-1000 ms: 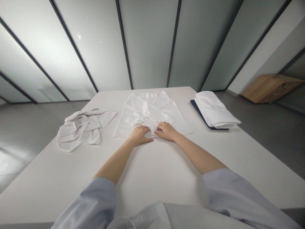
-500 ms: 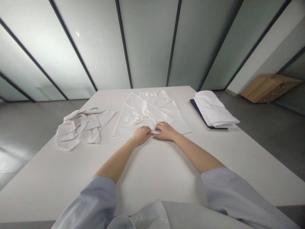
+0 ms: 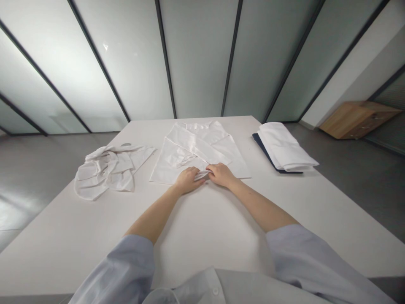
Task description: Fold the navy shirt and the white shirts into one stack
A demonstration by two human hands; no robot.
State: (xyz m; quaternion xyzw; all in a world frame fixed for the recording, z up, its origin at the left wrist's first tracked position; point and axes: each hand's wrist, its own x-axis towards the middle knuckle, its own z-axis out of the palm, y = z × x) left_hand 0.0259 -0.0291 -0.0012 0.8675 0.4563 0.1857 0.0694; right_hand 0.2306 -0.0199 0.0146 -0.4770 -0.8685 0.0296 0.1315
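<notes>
A white long-sleeved garment, seemingly a shirt or coat (image 3: 218, 143), lies flat on the table with its sleeves folded across the front and its collar end pointing away from me. At the middle of its near edge, my left hand (image 3: 189, 180) is closed on the fabric. Just beside it, my right hand (image 3: 220, 174) pinches the same edge, fingers curled. A small strip of the cloth is lifted and bunched between the two hands. Some of my fingertips are hidden by the fabric and the hands themselves.
On the left lies a crumpled white garment (image 3: 107, 171). To the right, folded white cloth (image 3: 286, 145) rests on a dark blue flat item (image 3: 265, 152). The white table (image 3: 215, 228) reaches toward frosted glass panels. A wooden cabinet (image 3: 357, 118) stands at the far right.
Both hands stay at the garment's near edge. My right hand has shifted slightly right and turned, and the cloth between the hands now shows as a raised fold.
</notes>
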